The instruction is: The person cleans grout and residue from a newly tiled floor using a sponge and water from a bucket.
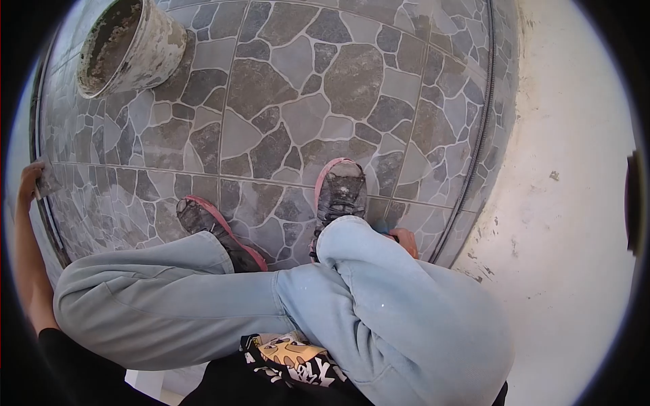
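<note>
At the far left edge, my left hand [30,180] is closed on a small grey flat piece [47,180], held by the floor's edge strip. My right hand [405,241] shows only in part beside my right knee, its fingers curled low over the tiles. A dark, bluish bit shows at those fingers, but I cannot tell what they hold. Around both hands lies a stone-patterned tile floor [284,125] with pale joints.
A plaster-smeared bucket [154,51] stands at the upper left. My dusty shoes, the left one [220,230] and the right one [342,189], rest on the tiles. Along the right runs a dark ribbed hose [484,128] beside a stained white wall [562,203].
</note>
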A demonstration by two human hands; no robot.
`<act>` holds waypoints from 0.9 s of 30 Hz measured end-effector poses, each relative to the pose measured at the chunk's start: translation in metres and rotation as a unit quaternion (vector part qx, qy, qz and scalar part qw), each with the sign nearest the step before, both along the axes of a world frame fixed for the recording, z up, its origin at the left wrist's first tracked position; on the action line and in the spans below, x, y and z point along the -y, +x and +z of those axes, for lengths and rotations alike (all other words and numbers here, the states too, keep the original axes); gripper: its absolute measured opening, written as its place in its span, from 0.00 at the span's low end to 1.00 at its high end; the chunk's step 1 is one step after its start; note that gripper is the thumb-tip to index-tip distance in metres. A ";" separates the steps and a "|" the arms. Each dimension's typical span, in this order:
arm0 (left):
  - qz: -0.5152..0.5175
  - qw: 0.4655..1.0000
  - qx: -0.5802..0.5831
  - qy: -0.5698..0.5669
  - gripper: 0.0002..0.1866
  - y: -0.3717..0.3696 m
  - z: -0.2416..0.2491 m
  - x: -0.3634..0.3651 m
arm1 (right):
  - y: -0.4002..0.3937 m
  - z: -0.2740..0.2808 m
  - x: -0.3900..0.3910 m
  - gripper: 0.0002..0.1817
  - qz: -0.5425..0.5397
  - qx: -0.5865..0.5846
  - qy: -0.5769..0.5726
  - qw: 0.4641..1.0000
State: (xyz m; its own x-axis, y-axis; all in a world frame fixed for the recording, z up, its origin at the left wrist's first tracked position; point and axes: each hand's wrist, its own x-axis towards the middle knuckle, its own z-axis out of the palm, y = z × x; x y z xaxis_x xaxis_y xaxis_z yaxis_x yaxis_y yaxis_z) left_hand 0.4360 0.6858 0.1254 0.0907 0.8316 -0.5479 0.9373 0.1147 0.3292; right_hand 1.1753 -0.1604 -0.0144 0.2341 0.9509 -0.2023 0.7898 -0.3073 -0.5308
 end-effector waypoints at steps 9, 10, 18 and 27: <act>-0.073 0.994 -0.011 0.086 0.22 0.122 0.012 -0.023 | 0.160 -0.038 -0.248 0.22 -0.309 0.234 0.064 0.919; -0.072 0.994 0.002 0.087 0.22 0.129 0.019 -0.022 | 0.139 -0.027 -0.268 0.21 -0.257 0.221 0.056 0.939; -0.025 0.992 -0.091 0.085 0.20 0.129 0.060 0.061 | -0.097 -0.021 -0.242 0.14 0.498 -0.100 0.075 0.858; 0.006 0.995 -0.020 0.094 0.20 0.075 0.037 0.061 | 0.121 -0.043 -0.364 0.23 -0.257 0.200 0.172 0.930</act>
State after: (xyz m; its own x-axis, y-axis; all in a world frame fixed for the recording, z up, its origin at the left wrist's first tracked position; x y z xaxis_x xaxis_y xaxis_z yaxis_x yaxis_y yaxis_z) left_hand 0.5106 0.6247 0.1626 0.0607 0.9209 -0.3851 0.9488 0.0666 0.3087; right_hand 1.2965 0.2036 -0.0578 0.6666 0.6848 0.2946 0.7409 -0.5650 -0.3631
